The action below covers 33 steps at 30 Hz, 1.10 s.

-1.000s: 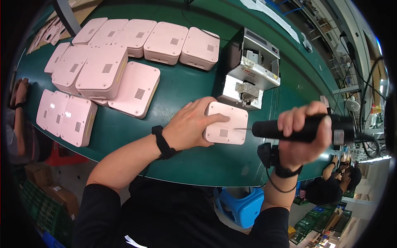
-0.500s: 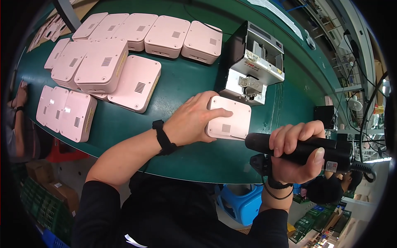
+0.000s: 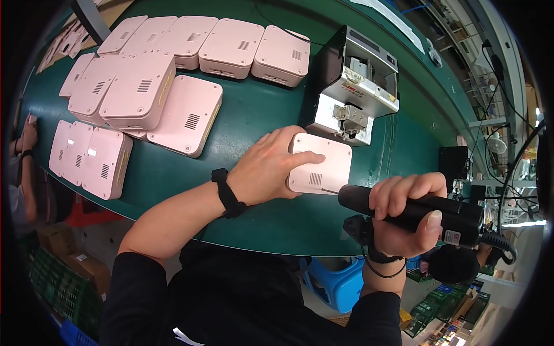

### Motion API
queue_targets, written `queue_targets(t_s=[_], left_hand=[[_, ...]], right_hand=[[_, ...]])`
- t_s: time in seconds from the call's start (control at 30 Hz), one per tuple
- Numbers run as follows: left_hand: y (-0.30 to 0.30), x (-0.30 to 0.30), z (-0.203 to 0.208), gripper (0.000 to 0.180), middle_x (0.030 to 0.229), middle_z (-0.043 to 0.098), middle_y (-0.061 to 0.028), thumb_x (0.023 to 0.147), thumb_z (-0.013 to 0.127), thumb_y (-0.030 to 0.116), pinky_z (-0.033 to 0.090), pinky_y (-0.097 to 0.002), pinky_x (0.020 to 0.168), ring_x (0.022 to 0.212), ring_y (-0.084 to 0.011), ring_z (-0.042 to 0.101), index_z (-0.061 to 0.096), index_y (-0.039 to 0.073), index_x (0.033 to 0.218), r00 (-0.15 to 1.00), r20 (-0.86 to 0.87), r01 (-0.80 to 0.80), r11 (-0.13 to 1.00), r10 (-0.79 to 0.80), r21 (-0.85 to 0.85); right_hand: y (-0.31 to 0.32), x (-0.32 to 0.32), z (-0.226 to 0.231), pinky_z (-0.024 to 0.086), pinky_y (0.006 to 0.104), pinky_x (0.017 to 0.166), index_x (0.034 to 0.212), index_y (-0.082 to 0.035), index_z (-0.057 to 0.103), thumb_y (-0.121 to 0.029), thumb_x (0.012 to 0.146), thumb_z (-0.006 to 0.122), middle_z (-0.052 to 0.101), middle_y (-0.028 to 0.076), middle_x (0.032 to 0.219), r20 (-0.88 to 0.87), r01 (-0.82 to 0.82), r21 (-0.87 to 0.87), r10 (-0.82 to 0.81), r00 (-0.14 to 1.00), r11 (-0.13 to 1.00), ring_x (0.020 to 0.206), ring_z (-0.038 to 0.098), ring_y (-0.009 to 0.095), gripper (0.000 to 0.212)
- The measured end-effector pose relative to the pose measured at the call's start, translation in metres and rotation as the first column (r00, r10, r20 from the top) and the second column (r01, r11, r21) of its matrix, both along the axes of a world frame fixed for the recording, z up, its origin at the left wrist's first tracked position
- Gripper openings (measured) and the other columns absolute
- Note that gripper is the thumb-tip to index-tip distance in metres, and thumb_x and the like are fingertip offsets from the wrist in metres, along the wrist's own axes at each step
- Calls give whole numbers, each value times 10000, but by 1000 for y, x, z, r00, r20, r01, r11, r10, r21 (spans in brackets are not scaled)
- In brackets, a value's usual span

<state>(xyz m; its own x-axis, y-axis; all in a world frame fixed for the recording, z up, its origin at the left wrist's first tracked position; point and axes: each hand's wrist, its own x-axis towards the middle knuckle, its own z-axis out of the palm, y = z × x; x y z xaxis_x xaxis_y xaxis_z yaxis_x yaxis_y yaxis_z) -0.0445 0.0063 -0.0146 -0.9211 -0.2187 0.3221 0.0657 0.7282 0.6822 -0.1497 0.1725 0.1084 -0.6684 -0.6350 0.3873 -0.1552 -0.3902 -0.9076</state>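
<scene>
On a green bench [image 3: 254,121], the person's left hand [image 3: 271,167] lies flat with fingers spread over a pale pink plastic casing [image 3: 323,164], pinning it just in front of a grey metal screw feeder [image 3: 355,86]. The right hand [image 3: 404,213] has its grip wrapped tight around a black electric screwdriver [image 3: 415,210], whose thin bit touches the casing's near edge beside a small vent grille. More pink casings [image 3: 156,75] lie in rows and stacks to the left.

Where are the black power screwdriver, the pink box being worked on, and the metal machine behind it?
black power screwdriver [image 3: 418,210], head view, middle of its barrel.
pink box [image 3: 326,161], head view, bare top face.
metal machine [image 3: 360,86], head view, its open top.
</scene>
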Motion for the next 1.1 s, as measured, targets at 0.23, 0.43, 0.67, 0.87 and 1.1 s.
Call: queue_targets(t_s=[0.23,0.43,0.67,0.87,1.1], left_hand=[[-1,-1,-1,679,1268,468,-139,595,862,155,453,-427,988,1160,-355,525,627,261,1223,1000,-6,16,1000,-15,27],[-2,-1,1,689,1249,467,-139,585,870,168,442,-419,994,1152,-353,514,628,232,1226,1000,-11,18,1000,-17,12],[1,1,4,700,1287,448,-134,588,866,169,432,-427,1009,1183,-348,496,616,243,1238,1000,21,18,1000,-18,17],[-3,-1,1,685,1310,448,-139,597,862,172,440,-436,1014,1210,-358,494,614,253,1231,999,17,38,996,-40,81],[-6,-2,-5,710,1309,442,-146,602,866,189,436,-434,1025,1216,-367,493,588,269,1251,997,49,60,991,-66,123]], right_hand=[[-1,0,-7,421,312,507,915,-71,413,-444,866,592,469,40,635,5,-26,3,26,1000,1000,474,445,145,417],[-10,-8,3,417,313,513,938,-61,444,-422,899,548,472,41,640,-26,-31,-40,30,999,999,478,445,147,378],[-53,-66,15,410,312,557,967,-58,502,-399,953,465,475,41,657,-71,112,-161,-125,990,981,518,450,145,343],[-51,-68,17,406,309,551,965,-58,512,-406,960,457,463,38,653,-2,85,-34,-85,996,996,512,438,144,353],[-28,8,39,455,360,600,1006,-54,444,-420,847,694,512,67,678,69,-136,-33,138,988,990,546,503,183,471]])
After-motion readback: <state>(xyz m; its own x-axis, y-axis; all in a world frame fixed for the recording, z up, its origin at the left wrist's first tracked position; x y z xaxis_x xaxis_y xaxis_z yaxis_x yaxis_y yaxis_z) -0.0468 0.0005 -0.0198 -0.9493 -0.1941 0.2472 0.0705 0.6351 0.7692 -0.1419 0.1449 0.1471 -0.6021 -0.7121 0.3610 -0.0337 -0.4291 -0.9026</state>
